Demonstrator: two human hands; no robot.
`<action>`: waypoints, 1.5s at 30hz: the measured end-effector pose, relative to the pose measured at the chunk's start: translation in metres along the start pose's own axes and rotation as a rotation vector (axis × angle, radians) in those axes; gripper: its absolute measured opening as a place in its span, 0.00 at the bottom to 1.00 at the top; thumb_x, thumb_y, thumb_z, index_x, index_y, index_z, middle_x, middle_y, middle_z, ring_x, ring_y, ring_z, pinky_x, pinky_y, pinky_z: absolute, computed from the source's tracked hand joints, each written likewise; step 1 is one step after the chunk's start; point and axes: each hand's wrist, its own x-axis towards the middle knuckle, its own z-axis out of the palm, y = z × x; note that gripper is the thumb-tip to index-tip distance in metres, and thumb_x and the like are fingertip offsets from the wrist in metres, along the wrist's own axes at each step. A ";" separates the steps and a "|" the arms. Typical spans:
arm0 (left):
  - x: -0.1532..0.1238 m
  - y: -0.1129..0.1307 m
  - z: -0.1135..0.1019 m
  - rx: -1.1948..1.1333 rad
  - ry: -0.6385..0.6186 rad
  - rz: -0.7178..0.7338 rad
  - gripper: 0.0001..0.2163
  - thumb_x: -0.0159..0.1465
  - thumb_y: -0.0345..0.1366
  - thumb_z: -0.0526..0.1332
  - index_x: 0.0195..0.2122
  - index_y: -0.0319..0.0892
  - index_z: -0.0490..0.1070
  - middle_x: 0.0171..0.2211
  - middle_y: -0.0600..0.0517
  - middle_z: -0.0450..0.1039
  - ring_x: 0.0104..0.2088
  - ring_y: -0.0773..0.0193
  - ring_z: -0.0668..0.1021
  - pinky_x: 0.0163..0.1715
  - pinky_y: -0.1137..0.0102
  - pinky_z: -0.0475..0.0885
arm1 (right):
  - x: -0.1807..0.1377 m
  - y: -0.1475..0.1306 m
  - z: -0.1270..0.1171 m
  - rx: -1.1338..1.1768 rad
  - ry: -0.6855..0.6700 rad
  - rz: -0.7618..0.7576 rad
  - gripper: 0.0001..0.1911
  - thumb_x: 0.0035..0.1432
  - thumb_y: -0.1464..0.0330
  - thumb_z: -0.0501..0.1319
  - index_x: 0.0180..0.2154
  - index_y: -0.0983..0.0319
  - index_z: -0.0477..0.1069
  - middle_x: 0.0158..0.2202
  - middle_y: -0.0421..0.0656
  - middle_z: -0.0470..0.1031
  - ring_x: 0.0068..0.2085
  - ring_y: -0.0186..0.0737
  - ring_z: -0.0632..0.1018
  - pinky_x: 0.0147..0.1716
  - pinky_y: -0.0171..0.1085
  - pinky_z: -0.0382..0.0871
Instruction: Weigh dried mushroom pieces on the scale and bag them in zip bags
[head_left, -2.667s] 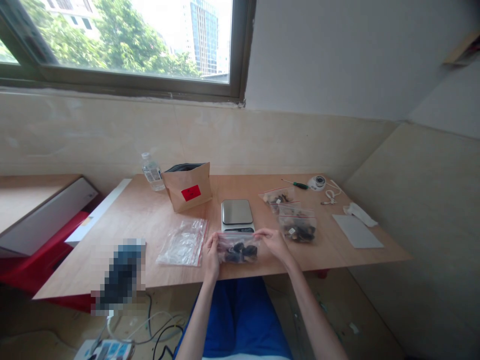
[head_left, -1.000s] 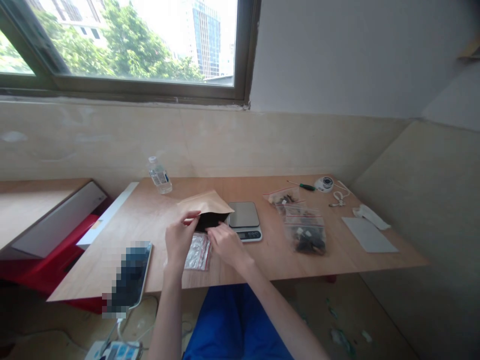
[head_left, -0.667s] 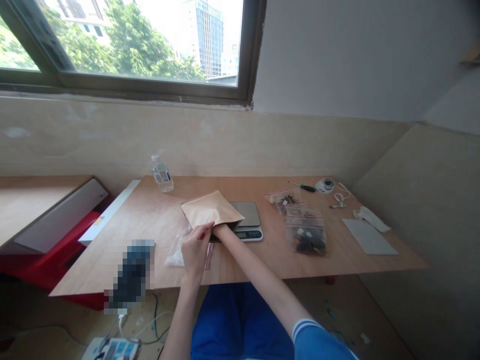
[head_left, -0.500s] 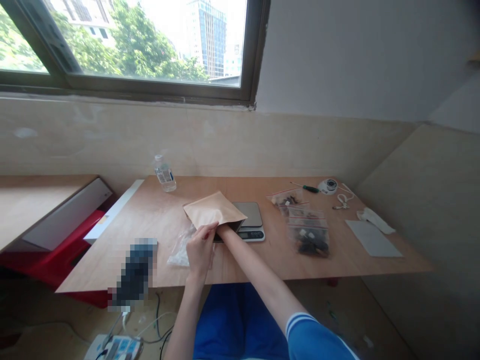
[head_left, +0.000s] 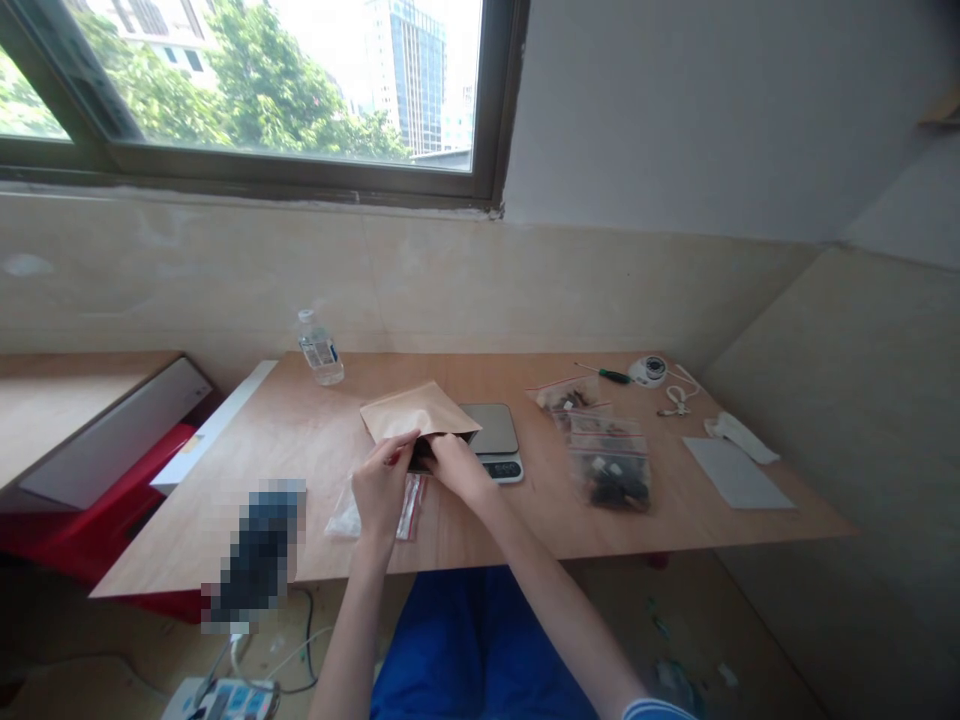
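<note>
My left hand (head_left: 381, 487) is pinching the paper bag (head_left: 411, 411) by its mouth, about midway between the tabletop's (head_left: 255, 440) front and back edges; my right hand (head_left: 459, 466) is hiding its fingertips inside, grip unclear. I'm guessing light, foldable: favouring the rim.

Pouch (head_left: 421, 408): was of matt paper. Scale plate (head_left: 493, 428): was smooth metal. Bags (head_left: 609, 472): were glossy plastic. Table (head_left: 480, 375): was of smooth wood. Bottle (head_left: 321, 355): was clear plastic.
</note>
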 end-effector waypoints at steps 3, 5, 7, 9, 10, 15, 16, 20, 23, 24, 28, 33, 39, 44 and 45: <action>0.003 0.000 -0.002 -0.004 -0.016 0.009 0.09 0.60 0.38 0.58 0.39 0.47 0.76 0.35 0.54 0.78 0.31 0.66 0.78 0.33 0.73 0.72 | -0.015 0.004 -0.005 -0.064 0.011 -0.024 0.18 0.59 0.73 0.58 0.51 0.62 0.65 0.48 0.51 0.72 0.50 0.47 0.73 0.47 0.41 0.65; 0.005 0.001 -0.003 -0.023 -0.039 0.003 0.09 0.60 0.38 0.58 0.38 0.47 0.76 0.35 0.54 0.78 0.31 0.66 0.79 0.33 0.73 0.72 | -0.021 0.006 -0.008 -0.089 0.022 -0.037 0.17 0.59 0.72 0.57 0.51 0.63 0.64 0.48 0.52 0.72 0.51 0.47 0.72 0.48 0.41 0.65; 0.007 0.003 -0.003 -0.034 -0.056 -0.007 0.10 0.60 0.39 0.58 0.38 0.47 0.76 0.35 0.54 0.78 0.32 0.65 0.79 0.33 0.73 0.72 | -0.023 0.008 -0.012 -0.095 0.029 -0.046 0.15 0.59 0.70 0.57 0.49 0.64 0.66 0.46 0.52 0.72 0.49 0.47 0.73 0.46 0.41 0.65; 0.009 0.005 -0.004 -0.014 -0.063 -0.005 0.10 0.60 0.39 0.57 0.38 0.47 0.76 0.36 0.54 0.79 0.32 0.65 0.79 0.34 0.73 0.71 | -0.023 0.008 -0.016 -0.091 0.041 -0.061 0.13 0.59 0.69 0.57 0.46 0.64 0.67 0.44 0.51 0.73 0.47 0.46 0.73 0.45 0.40 0.65; 0.011 0.006 -0.004 0.002 -0.064 0.001 0.10 0.61 0.39 0.57 0.38 0.47 0.76 0.36 0.54 0.79 0.32 0.65 0.79 0.34 0.73 0.71 | -0.022 0.007 -0.017 -0.090 0.050 -0.070 0.13 0.59 0.68 0.57 0.46 0.64 0.67 0.44 0.51 0.73 0.46 0.46 0.73 0.44 0.40 0.65; 0.020 0.006 -0.004 0.047 -0.066 0.024 0.10 0.61 0.40 0.56 0.40 0.49 0.76 0.38 0.55 0.79 0.34 0.64 0.79 0.35 0.73 0.70 | -0.017 0.002 -0.014 -0.127 0.194 -0.091 0.12 0.59 0.66 0.56 0.44 0.64 0.67 0.41 0.49 0.72 0.45 0.45 0.72 0.44 0.40 0.65; 0.021 0.007 -0.005 0.050 -0.063 0.024 0.10 0.61 0.41 0.57 0.40 0.50 0.76 0.38 0.55 0.79 0.35 0.64 0.79 0.35 0.73 0.70 | -0.017 0.000 -0.013 -0.143 0.231 -0.094 0.12 0.59 0.66 0.56 0.44 0.64 0.67 0.40 0.49 0.72 0.45 0.45 0.72 0.44 0.40 0.65; 0.027 0.008 -0.006 0.068 -0.040 0.018 0.11 0.61 0.41 0.56 0.41 0.50 0.76 0.38 0.55 0.79 0.36 0.63 0.79 0.34 0.73 0.70 | -0.015 -0.005 -0.008 -0.237 0.340 -0.121 0.11 0.60 0.64 0.55 0.41 0.64 0.68 0.38 0.48 0.71 0.42 0.46 0.71 0.43 0.41 0.65; 0.033 0.010 -0.008 0.085 -0.042 -0.016 0.11 0.61 0.40 0.57 0.40 0.50 0.77 0.35 0.55 0.79 0.33 0.63 0.79 0.32 0.73 0.69 | -0.015 -0.008 -0.008 -0.307 0.390 -0.147 0.10 0.60 0.64 0.54 0.39 0.63 0.69 0.37 0.47 0.71 0.41 0.46 0.71 0.41 0.41 0.65; 0.036 0.010 -0.009 0.081 -0.050 -0.038 0.11 0.60 0.40 0.57 0.40 0.49 0.77 0.34 0.54 0.79 0.32 0.63 0.79 0.31 0.73 0.69 | -0.015 -0.008 -0.009 -0.321 0.404 -0.153 0.10 0.60 0.65 0.54 0.39 0.62 0.69 0.37 0.47 0.71 0.41 0.45 0.71 0.41 0.41 0.64; 0.047 0.011 -0.012 0.042 -0.077 -0.094 0.12 0.59 0.42 0.58 0.38 0.48 0.77 0.33 0.53 0.80 0.32 0.63 0.79 0.31 0.73 0.70 | -0.011 -0.005 -0.015 -0.310 0.444 -0.150 0.09 0.59 0.66 0.55 0.39 0.62 0.68 0.38 0.47 0.70 0.43 0.46 0.68 0.44 0.42 0.63; 0.061 0.019 -0.013 0.123 -0.063 -0.085 0.12 0.58 0.43 0.58 0.37 0.48 0.78 0.30 0.52 0.79 0.30 0.62 0.79 0.31 0.73 0.70 | -0.008 0.007 -0.027 -0.006 0.479 -0.158 0.09 0.59 0.65 0.54 0.40 0.60 0.68 0.40 0.45 0.69 0.44 0.44 0.68 0.47 0.41 0.62; 0.078 0.021 -0.013 0.235 0.007 -0.066 0.12 0.59 0.44 0.57 0.38 0.49 0.78 0.30 0.52 0.79 0.30 0.61 0.79 0.29 0.73 0.69 | -0.015 0.057 -0.025 0.311 0.745 0.023 0.13 0.59 0.62 0.52 0.41 0.62 0.66 0.36 0.45 0.71 0.39 0.42 0.72 0.41 0.39 0.66; 0.082 0.020 -0.014 0.233 0.008 -0.084 0.12 0.59 0.44 0.57 0.38 0.50 0.78 0.29 0.53 0.79 0.31 0.62 0.79 0.28 0.73 0.68 | -0.004 0.117 -0.003 0.203 0.609 0.065 0.12 0.59 0.62 0.53 0.41 0.63 0.67 0.39 0.47 0.71 0.43 0.42 0.71 0.43 0.40 0.65; 0.081 0.020 -0.014 0.232 0.009 -0.089 0.12 0.59 0.44 0.57 0.38 0.50 0.78 0.29 0.53 0.79 0.31 0.62 0.79 0.28 0.73 0.68 | -0.002 0.126 0.001 0.155 0.546 0.050 0.12 0.59 0.63 0.54 0.41 0.63 0.68 0.40 0.47 0.71 0.43 0.42 0.71 0.44 0.40 0.64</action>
